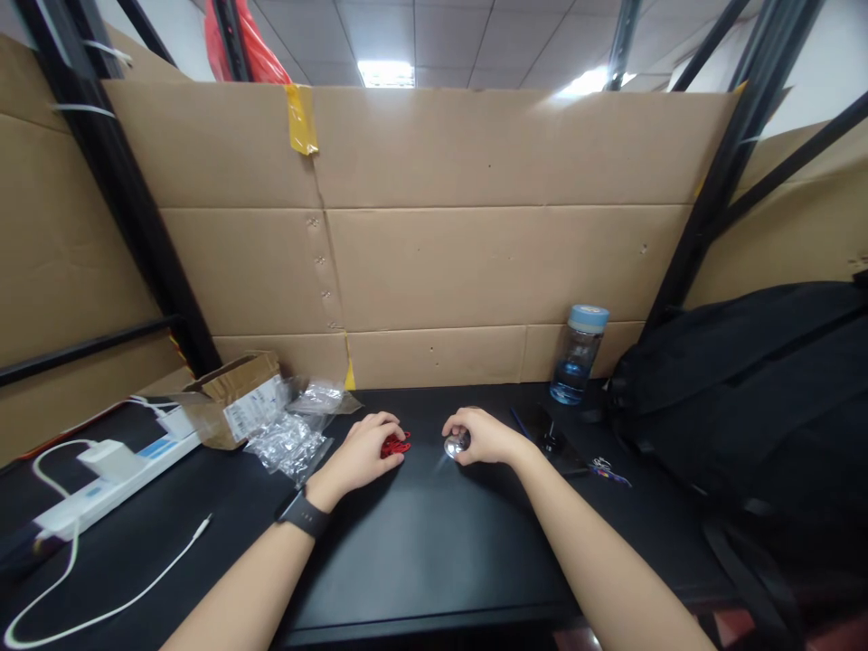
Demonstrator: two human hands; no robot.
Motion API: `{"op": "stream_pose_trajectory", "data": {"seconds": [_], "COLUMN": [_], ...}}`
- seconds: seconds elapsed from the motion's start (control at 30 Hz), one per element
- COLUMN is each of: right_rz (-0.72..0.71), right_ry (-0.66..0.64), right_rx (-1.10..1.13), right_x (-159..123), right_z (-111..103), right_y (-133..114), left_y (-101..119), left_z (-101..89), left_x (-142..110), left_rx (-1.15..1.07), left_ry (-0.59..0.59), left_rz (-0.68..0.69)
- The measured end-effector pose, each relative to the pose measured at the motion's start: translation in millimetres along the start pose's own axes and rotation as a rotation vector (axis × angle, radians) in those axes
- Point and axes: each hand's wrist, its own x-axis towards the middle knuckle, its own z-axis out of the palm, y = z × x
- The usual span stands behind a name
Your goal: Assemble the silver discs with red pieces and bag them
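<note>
My left hand rests on the black table with its fingers curled over a small red object, which looks like thin red loops. A black watch sits on that wrist. My right hand lies a little to the right, fingers wrapped round a small shiny silver object. The two hands are close together but apart.
A blue-capped water bottle stands at the back right beside a black backpack. At left are clear plastic bags, an open cardboard box, a white power strip and a white cable. A cardboard wall closes the back.
</note>
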Motion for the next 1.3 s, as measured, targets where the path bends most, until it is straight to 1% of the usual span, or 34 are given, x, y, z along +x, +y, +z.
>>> {"op": "stream_pose_trajectory", "data": {"seconds": [0.23, 0.37, 0.53, 0.7, 0.83, 0.97, 1.07, 1.3], "right_rz": [-0.038, -0.07, -0.088, -0.111, -0.099, -0.105, -0.098, -0.081], "right_ry": [0.0, 0.061, 0.145, 0.165, 0.163, 0.207, 0.234, 0.299], "right_rx": [-0.001, 0.064, 0.211, 0.233, 0.238, 0.266, 0.282, 0.324], "right_x": [-1, -2, -3, -3, -3, -2, -2, 1], "right_z": [0, -4, -7, -6, -5, -5, -6, -4], "right_y": [-2, -5, -8, -11, -14, -18, -21, -29], "left_y": [2, 6, 7, 8, 15, 24, 28, 33], "left_z": [5.9, 4.1, 3.6, 5.0, 1.4, -5.0, -8.8, -12.5], "left_x": [1, 2, 2, 3, 4, 6, 6, 5], "left_rx": [0.002, -0.004, -0.028, -0.068, -0.136, -0.216, -0.262, -0.265], "left_ry": [0.018, 0.014, 0.002, 0.011, 0.065, 0.142, 0.155, 0.202], "left_rz": [0.01, 0.011, 0.014, 0.024, 0.013, 0.011, 0.004, -0.025]}}
